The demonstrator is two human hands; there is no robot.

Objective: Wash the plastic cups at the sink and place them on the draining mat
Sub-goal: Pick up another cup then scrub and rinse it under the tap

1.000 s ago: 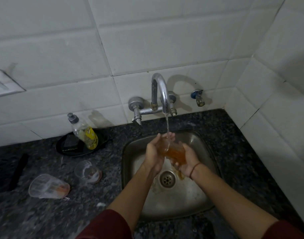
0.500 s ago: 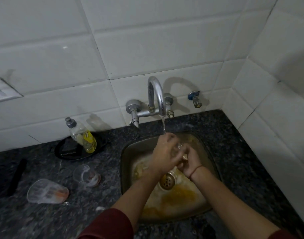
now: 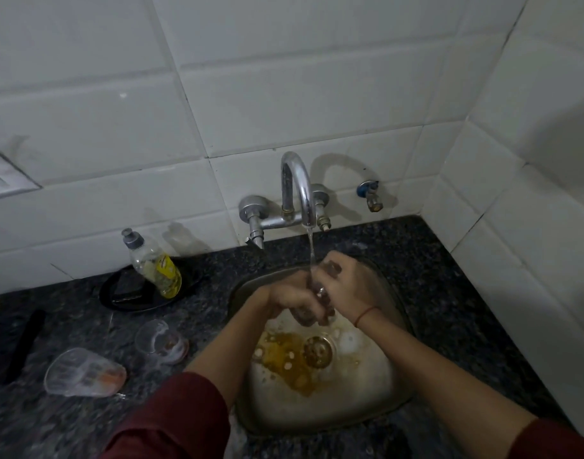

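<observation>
Both hands meet under the thin stream of water [image 3: 311, 246] that falls from the curved chrome tap [image 3: 298, 190]. The left hand [image 3: 289, 298] and the right hand [image 3: 345, 286] are each curled round 1 small clear plastic cup [image 3: 313, 313], which is pressed between them so that little of it shows. Its long axis seems to run from just under the stream down towards the round metal drain [image 3: 318, 352] below the hands, though the fingers hide too much to be sure where its mouth points. What is inside it cannot be seen. Below the hands, the square steel sink [image 3: 398, 385] holds a shallow pool of orange-brown liquid [image 3: 284, 357] beside the drain. To the left of the left hand, on the dark speckled stone counter [image 3: 68, 419], lie 2 more clear plastic cups: the nearer tipped cup [image 3: 159, 341] and, further left, a larger cup on its side [image 3: 85, 372] with orange dregs at its base. The left hand is the nearer to both. Further left and back, a clear bottle of yellow dish soap [image 3: 156, 270] leans on a black round tray [image 3: 118, 293]. I cannot tell which surface is the draining mat.
</observation>
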